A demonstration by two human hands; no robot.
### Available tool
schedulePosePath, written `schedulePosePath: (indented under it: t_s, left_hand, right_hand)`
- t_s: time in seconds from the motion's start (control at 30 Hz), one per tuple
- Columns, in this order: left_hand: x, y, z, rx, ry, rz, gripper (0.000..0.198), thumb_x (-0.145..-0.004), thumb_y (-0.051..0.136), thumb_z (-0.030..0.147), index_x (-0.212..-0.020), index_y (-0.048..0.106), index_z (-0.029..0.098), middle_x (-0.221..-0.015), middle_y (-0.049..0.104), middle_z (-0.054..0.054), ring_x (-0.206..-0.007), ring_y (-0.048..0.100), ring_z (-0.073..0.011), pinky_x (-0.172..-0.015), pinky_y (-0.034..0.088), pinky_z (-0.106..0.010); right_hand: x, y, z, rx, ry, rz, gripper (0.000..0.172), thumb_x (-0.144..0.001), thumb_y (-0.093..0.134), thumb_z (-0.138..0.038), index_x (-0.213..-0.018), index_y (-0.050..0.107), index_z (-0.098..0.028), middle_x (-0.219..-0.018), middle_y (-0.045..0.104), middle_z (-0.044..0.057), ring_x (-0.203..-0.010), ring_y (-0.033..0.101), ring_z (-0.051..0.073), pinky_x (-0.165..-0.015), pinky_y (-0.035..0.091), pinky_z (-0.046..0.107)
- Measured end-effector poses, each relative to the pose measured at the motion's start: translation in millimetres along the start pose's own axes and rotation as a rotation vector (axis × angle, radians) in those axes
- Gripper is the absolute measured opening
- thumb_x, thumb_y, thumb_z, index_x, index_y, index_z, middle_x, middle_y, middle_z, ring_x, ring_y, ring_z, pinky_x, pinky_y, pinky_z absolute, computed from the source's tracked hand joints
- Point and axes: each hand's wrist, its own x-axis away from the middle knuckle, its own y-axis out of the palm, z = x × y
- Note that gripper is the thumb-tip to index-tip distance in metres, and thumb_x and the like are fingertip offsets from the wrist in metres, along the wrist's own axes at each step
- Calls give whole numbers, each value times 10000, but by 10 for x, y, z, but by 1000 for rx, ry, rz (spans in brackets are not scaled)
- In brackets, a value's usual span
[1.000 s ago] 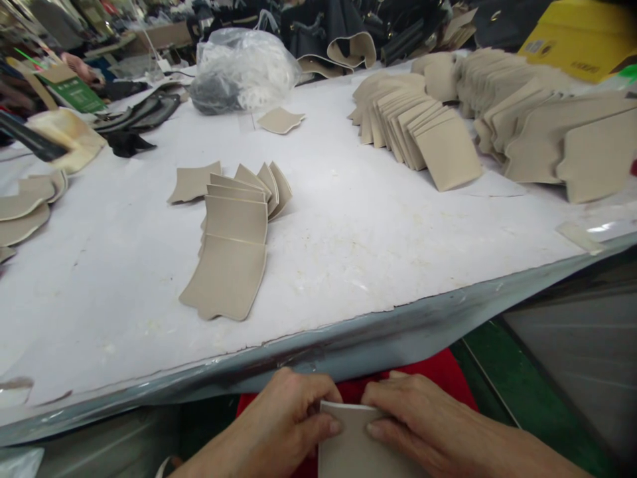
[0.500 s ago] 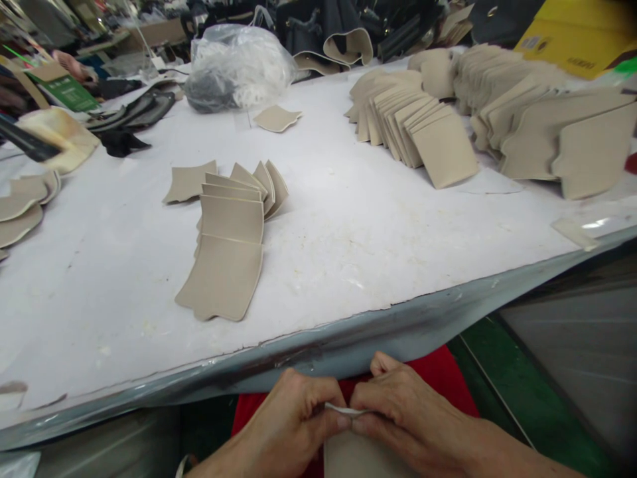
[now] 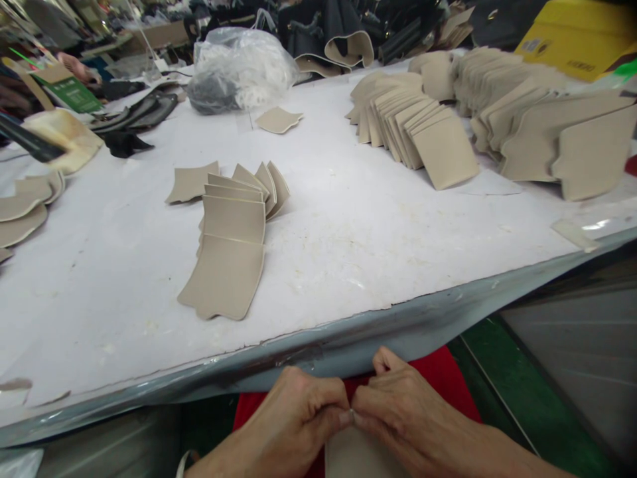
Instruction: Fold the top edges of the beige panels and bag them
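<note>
Below the table's front edge, my left hand [image 3: 308,411] and my right hand [image 3: 398,408] meet, thumbs and forefingers pinching the top edge of a beige leather piece [image 3: 355,455]. Only a thin bit of that edge shows between the fingertips; the rest of the piece hangs down out of the picture. Both hands are closed. On the table in front of them lies a fanned row of similar beige leather pieces [image 3: 226,272], overlapping one another.
The white-covered table [image 3: 323,265] bears more beige pieces in stacks [image 3: 423,126] at the right and some [image 3: 22,212] at the left edge. A single piece [image 3: 279,120] lies near a clear plastic bag [image 3: 243,70]. A yellow box [image 3: 577,40] stands at the back right.
My fingertips have drawn closer together, covering most of the pinched edge that showed between them before. The pieces on the table have stayed put.
</note>
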Motion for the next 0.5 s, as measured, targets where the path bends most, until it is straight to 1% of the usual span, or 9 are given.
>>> schedulePosePath:
  t_s: [0.07,0.17,0.27,0.33,0.37,0.43,0.5]
  left_hand:
    - [-15,18,-34,66,10,20,299,-886,554,285,-617,516,162,-571,359,56,-572,334,-87,-541,232,-232]
    - [-18,16,-32,182,-6,32,249,-868,581,284,-656,589,154,-593,400,53,-603,355,-91,-560,262,-221]
    - [8,-9,3,231,-126,24,83,-787,638,212,-733,636,150,-604,492,52,-593,416,-93,-551,296,-210]
    - [27,-16,12,234,-197,11,30,-761,629,178,-764,609,155,-603,532,49,-576,455,-98,-530,308,-205]
    - [33,-13,8,224,-204,9,36,-767,615,179,-773,585,161,-607,544,47,-576,470,-102,-523,311,-203]
    - [32,4,-8,196,-173,17,70,-795,600,207,-801,538,174,-623,565,42,-592,501,-110,-526,323,-197]
    - [19,19,-18,196,-159,7,130,-804,615,243,-840,504,186,-633,589,42,-595,534,-116,-532,341,-194]
  right_hand:
    - [10,-11,-1,-12,-10,32,325,-985,328,-178,-665,383,-182,-619,469,-36,-602,365,118,-705,282,342]
    - [19,-60,-17,-65,21,25,330,-996,327,-193,-671,387,-184,-615,462,-43,-595,352,117,-719,277,336]
    - [2,-105,-43,-90,73,-19,320,-1008,332,-194,-716,462,-183,-649,517,-40,-584,369,118,-733,270,341]
    - [-20,-113,-57,-85,99,-47,286,-1006,367,-191,-765,521,-185,-696,572,-26,-615,422,132,-737,268,343]
    - [-32,-109,-60,-75,104,-55,246,-996,401,-188,-798,549,-189,-726,599,-19,-641,449,144,-734,266,343]
    - [-56,-82,-55,-33,107,-59,187,-976,445,-179,-849,580,-198,-778,633,-6,-688,484,166,-731,264,345]
    - [-78,-43,-36,31,65,-60,203,-962,430,-152,-824,572,-197,-779,639,2,-672,478,167,-716,259,347]
